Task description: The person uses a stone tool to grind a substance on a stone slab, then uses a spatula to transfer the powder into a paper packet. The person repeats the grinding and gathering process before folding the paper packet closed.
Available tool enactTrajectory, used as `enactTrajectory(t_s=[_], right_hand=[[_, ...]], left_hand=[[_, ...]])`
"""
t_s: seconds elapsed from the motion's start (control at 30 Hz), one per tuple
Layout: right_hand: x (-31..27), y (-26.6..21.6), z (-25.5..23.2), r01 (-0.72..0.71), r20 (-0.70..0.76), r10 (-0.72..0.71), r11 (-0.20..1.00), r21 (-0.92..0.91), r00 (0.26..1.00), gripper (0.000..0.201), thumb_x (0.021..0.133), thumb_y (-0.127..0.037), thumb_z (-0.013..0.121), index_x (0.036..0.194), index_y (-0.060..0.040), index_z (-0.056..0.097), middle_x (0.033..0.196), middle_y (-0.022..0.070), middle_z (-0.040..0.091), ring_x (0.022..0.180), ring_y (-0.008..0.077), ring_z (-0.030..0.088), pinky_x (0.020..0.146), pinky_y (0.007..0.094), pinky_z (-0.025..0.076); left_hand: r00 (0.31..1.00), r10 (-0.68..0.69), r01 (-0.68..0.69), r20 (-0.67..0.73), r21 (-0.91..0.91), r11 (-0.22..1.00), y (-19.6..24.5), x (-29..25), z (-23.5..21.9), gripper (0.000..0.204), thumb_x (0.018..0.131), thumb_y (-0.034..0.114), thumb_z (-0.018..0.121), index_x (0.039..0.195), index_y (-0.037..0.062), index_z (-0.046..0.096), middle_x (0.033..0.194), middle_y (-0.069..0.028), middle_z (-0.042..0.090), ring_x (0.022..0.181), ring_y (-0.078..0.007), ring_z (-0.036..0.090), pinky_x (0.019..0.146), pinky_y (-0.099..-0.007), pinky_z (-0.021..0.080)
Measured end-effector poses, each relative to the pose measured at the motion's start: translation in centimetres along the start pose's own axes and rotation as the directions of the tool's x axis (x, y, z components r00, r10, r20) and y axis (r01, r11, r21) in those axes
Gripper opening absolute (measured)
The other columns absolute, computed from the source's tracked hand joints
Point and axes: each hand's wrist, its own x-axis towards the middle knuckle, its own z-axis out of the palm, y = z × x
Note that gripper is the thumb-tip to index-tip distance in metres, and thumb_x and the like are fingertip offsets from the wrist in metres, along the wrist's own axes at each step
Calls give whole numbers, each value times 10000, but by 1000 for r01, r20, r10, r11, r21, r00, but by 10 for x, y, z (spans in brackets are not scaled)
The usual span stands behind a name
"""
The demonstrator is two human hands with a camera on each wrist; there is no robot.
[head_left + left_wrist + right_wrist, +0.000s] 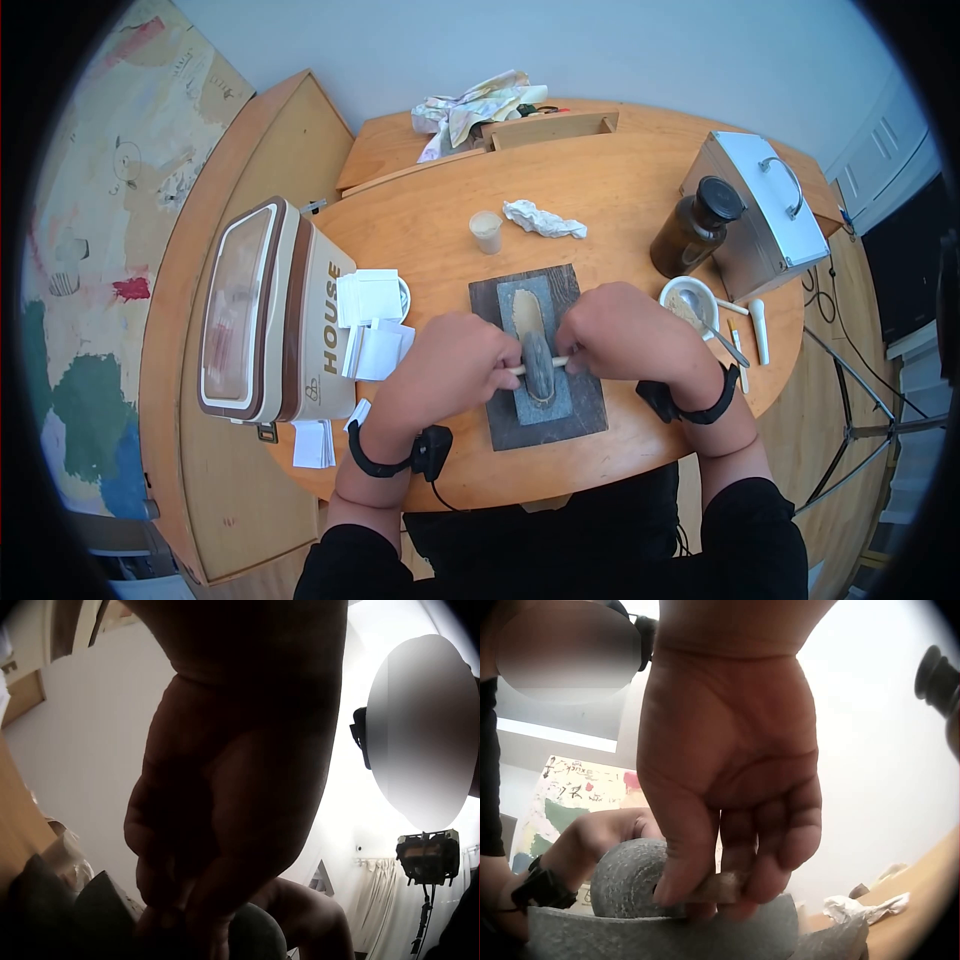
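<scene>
A grey stone grinding wheel [538, 367] stands upright in the long groove of a stone grinding trough [562, 398], near its close end. Pale powder [524, 308] lines the groove beyond the wheel. A light wooden handle [721, 888] runs through the wheel's centre. My left hand [462, 358] grips the handle's left end, and my right hand [615, 328] holds its right end with thumb and fingers. In the left wrist view the left hand [225, 795] is dark, its fingertips partly hidden. Beneath the trough lies a dark board [590, 428].
Left: a cream HOUSE box [325, 330] and white paper slips [375, 300]. Behind the board: a powder cup [486, 230] and crumpled tissue [545, 220]. Right: a brown jar [690, 230], a metal case [765, 220], a white bowl [668, 290] with a spoon, and a white pestle [759, 330].
</scene>
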Motion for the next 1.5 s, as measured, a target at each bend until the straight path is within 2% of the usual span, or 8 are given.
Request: enactTrajectory(t_s=[0.17,0.3,0.43,0.5,0.63,1.0,1.17,1.5], right_hand=[[0,-3,1,-12,-41,11,1000,-26,999,110,750,-152,794,850,-108,778,770,123,696,805,336,693,701,431,545],[10,1,6,-134,-203,105,982,-135,974,111,741,-134,791,843,-95,771,804,119,702,823,333,698,715,436,553],[16,13,14,-118,-322,80,988,-100,943,52,750,-126,784,775,-95,751,752,134,700,776,335,710,679,439,555],[16,14,13,-101,-380,59,991,-91,923,59,755,-135,785,778,-94,751,760,126,703,772,336,710,680,439,555],[14,10,11,-96,-377,50,990,-104,925,82,750,-153,797,774,-91,748,761,125,703,772,337,709,682,440,556],[-2,-9,1,-5,-2,5,996,-86,1000,120,742,-154,796,840,-89,772,778,135,696,814,352,695,719,446,554],[-1,-7,5,-9,-64,3,995,-96,998,114,741,-143,787,839,-86,772,768,136,694,810,351,695,716,447,557],[15,10,11,-118,-333,79,988,-97,940,97,744,-101,785,830,-72,751,833,102,700,820,324,701,724,437,556]], left_hand=[[999,31,-32,7,47,998,0,0,1,160,760,191,839,820,69,755,772,-105,727,737,-299,702,657,-394,523],[987,-49,56,-156,35,998,-8,10,3,144,777,192,831,834,78,763,778,-99,730,727,-290,701,650,-386,524],[941,-64,80,-334,36,996,-15,15,7,133,785,184,828,851,83,771,788,-96,734,725,-286,702,653,-381,526],[947,-76,88,-312,23,996,-15,15,6,135,787,184,828,853,81,771,787,-96,734,727,-287,703,656,-382,527],[959,-72,78,-275,11,997,-15,15,5,131,793,177,826,861,78,774,783,-101,733,732,-294,703,656,-382,528],[1000,29,-29,-2,5,1000,1,-1,0,144,755,167,830,823,66,753,762,-122,707,737,-333,685,651,-405,517],[999,36,-37,27,46,998,4,0,-2,139,770,167,818,838,66,750,767,-126,708,739,-331,685,654,-411,518],[957,-45,62,-286,51,997,-13,14,4,143,796,197,818,862,81,765,762,-110,716,731,-309,695,669,-406,528]])
